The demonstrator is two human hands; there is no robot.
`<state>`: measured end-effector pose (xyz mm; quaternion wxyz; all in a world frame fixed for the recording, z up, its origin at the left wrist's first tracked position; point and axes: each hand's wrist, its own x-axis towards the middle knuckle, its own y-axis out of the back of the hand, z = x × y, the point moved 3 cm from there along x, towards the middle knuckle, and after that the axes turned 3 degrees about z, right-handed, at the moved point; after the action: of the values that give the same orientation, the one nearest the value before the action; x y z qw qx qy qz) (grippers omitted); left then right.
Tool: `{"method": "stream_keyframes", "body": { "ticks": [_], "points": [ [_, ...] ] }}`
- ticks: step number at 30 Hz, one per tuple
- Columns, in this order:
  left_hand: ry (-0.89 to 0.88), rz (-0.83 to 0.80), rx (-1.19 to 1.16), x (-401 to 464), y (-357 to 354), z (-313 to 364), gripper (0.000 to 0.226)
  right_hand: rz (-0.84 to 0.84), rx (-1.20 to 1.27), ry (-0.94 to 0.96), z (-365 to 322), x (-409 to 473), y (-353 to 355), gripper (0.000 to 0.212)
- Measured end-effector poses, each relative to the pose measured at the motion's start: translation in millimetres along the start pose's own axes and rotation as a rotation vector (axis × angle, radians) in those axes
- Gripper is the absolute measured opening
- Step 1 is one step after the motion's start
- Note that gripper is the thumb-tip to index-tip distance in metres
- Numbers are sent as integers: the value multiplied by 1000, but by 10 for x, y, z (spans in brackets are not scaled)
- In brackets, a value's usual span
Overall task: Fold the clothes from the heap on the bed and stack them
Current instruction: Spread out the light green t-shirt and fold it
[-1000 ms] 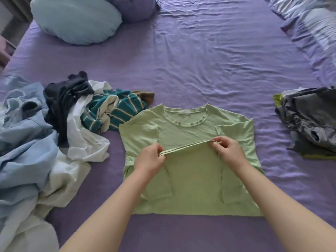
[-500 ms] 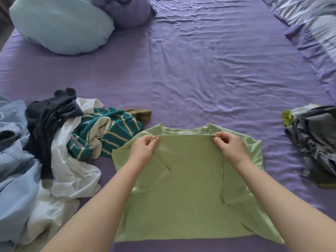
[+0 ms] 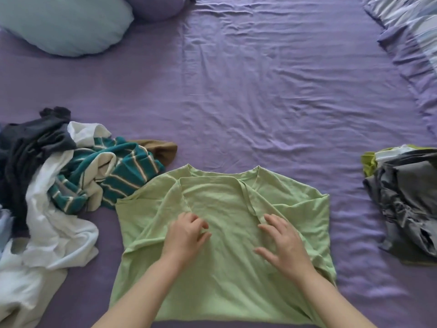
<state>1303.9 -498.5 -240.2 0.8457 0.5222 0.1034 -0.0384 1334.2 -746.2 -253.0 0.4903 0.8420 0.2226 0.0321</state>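
Both hands lay on the green T-shirt at the near middle of the bed: the left hand loosely curled, the right hand spread flat, neither gripping. The shirt was half folded. A stack sat right; the heap waited left.

Home bedroom: purple-sheeted bed, pillows, heap of clothes.

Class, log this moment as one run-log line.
step: smoothing fold | left hand: open on shirt | right hand: open on shirt | heap: unfolded
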Motion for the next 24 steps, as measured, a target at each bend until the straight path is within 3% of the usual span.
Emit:
{"method": "stream_keyframes", "body": {
  "ticks": [4, 6, 8, 10, 13, 15, 18, 20, 22, 24],
  "points": [
    [-262, 28, 12, 92, -315, 640, 24, -182, -72, 90, 243, -263, 2, 73],
    [-288, -46, 26, 167, -496, 868, 31, -144, -74, 151, 338, -335, 99, 61],
    [-272, -125, 109, 245, -654, 962, 40, -2, -13, 203, 400, -357, 196, 34],
    [-244, -169, 165, 312, -748, 981, 44, 155, 226, 54, 491, -307, 283, 14],
    [-219, -185, 192, 394, -763, 1007, 51, 265, 764, -401, 691, -175, 354, 17],
    [-215, -176, 182, 470, -741, 1050, 57, 332, 923, -530, 822, -51, 442, 16],
    [-190, -160, 111, 654, -730, 1180, 67, 451, 913, -651, 1062, 110, 598, 19],
    [-168, -165, 76, 779, -750, 1290, 74, 428, 879, -700, 1157, 179, 642, 17],
    [-166, -189, 81, 864, -800, 1419, 76, 318, 828, -690, 1177, 221, 624, 42],
    [-180, -203, 105, 902, -881, 1546, 72, 246, 607, -623, 1182, 268, 612, 60]
  ]
}}
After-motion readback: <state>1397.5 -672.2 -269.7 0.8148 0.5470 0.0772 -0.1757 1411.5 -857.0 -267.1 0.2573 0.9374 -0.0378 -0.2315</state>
